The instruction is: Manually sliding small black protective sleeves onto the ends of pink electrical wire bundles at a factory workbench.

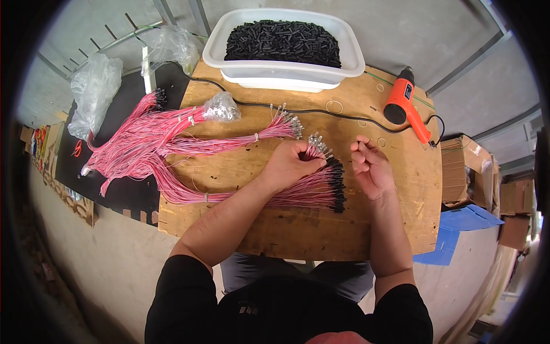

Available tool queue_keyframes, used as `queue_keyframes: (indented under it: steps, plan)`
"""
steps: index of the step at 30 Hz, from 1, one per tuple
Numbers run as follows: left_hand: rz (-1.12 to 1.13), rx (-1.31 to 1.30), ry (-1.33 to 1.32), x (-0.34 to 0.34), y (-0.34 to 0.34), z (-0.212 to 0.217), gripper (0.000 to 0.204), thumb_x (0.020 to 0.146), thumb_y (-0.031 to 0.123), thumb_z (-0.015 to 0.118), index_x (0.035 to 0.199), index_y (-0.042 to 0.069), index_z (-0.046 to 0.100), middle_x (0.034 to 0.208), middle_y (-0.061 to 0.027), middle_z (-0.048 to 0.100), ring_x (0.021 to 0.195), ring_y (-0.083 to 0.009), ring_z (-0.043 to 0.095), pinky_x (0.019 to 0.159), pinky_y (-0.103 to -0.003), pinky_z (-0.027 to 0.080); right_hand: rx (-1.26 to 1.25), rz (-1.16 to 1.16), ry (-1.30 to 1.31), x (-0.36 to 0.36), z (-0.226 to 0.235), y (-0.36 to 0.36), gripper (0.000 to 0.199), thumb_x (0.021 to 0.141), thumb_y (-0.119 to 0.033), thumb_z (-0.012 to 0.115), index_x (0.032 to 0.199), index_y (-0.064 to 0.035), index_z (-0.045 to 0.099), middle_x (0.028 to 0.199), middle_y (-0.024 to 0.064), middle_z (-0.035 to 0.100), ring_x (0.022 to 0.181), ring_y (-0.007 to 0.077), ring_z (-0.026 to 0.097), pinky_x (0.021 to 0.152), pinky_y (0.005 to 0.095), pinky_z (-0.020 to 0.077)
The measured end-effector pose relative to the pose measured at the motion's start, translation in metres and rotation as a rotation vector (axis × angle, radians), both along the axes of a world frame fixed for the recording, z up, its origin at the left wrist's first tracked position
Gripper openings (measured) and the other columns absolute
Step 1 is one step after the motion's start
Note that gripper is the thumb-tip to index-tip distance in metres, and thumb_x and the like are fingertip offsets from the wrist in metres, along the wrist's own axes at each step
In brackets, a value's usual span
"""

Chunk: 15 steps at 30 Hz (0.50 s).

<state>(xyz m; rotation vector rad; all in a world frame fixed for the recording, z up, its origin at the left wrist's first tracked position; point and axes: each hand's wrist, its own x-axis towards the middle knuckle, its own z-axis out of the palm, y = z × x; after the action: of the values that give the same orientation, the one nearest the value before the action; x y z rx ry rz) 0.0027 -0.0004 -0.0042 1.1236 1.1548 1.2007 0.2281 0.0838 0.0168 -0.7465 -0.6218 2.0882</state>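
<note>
A plywood board (286, 229) carries a white tub (285, 69) of black sleeves (281, 41) at its far edge, an orange heat gun (404, 103) at the far right, and pink wire bundles (154, 143) spilling off its left side. The left hand (292, 163) is closed around one bundle (286, 195) at mid-board, its metal terminals (318, 143) sticking out past the fingers, with black-sleeved ends (337, 186) fanned just beneath. The right hand (369, 166), just beside it, is loosely curled, fingertips pinched together; whether they grip anything I cannot tell.
</note>
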Motion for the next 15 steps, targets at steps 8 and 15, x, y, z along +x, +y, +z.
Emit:
queue_keyframes:
  steps: [8,15]
  plan:
    - [-0.028,-0.071,-0.200,-0.003,0.002,-0.003,0.010,0.091,0.005,0.073,0.095,-0.003,0.068,0.077,-0.0032,0.066,0.067,-0.0082,0.058,0.062,-0.023,0.047,0.294,0.102,-0.308,-0.007,0.008,-0.014,0.015,0.094,-0.004,0.067,0.107,0.0004,0.072,0.087,0.0055,0.071,0.057,0.0028,0.043,0.049,0.0187,0.0302]
    - [-0.062,-0.052,-0.194,-0.005,0.001,-0.001,0.011,0.092,0.006,0.072,0.090,-0.003,0.067,0.076,-0.0041,0.065,0.067,-0.0091,0.057,0.063,-0.024,0.046,0.398,0.090,-0.470,-0.017,0.014,-0.027,0.014,0.089,-0.001,0.073,0.103,-0.0008,0.073,0.085,-0.0018,0.069,0.063,0.0002,0.048,0.055,0.0163,0.0336]
